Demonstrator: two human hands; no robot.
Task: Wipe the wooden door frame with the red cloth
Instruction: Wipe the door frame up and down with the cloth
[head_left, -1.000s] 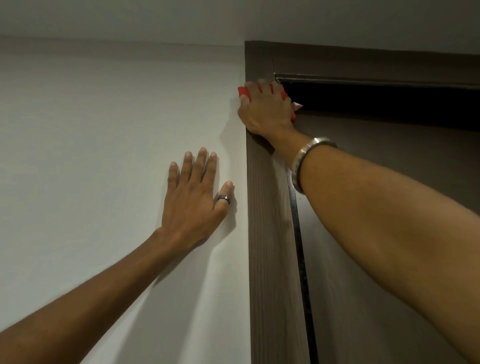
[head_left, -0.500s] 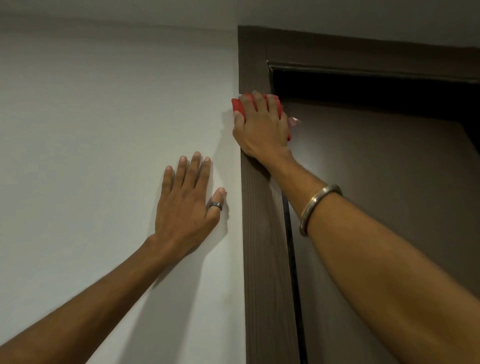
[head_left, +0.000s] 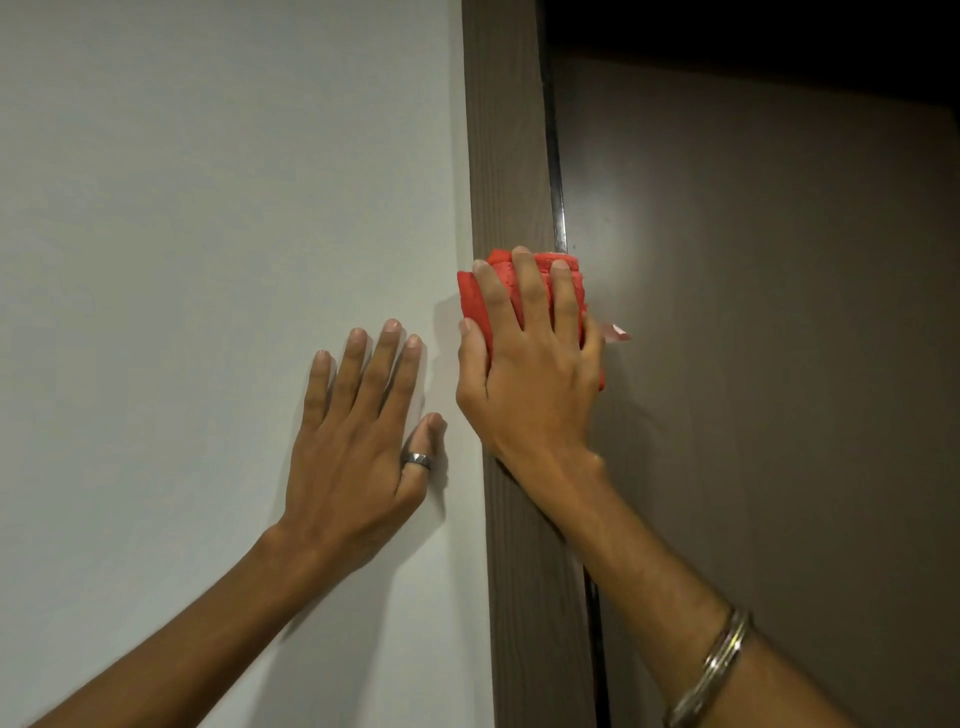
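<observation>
The right hand (head_left: 530, 374) lies palm-down on the red cloth (head_left: 524, 283), fingers (head_left: 563, 301) spread and pressing it flat against the wooden door frame (head_left: 506, 156). The left hand (head_left: 358, 441) rests flat on the white wall (head_left: 208, 208) just beside the frame, fingers extended and slightly apart, holding nothing.

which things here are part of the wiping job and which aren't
Part of the job:
red cloth, pressed flat on the frame
door frame, the upright wooden post
right hand, on the cloth

Not part of it:
left hand, flat on the wall
wall
door
ring on the left thumb
bangle on the right wrist
</observation>
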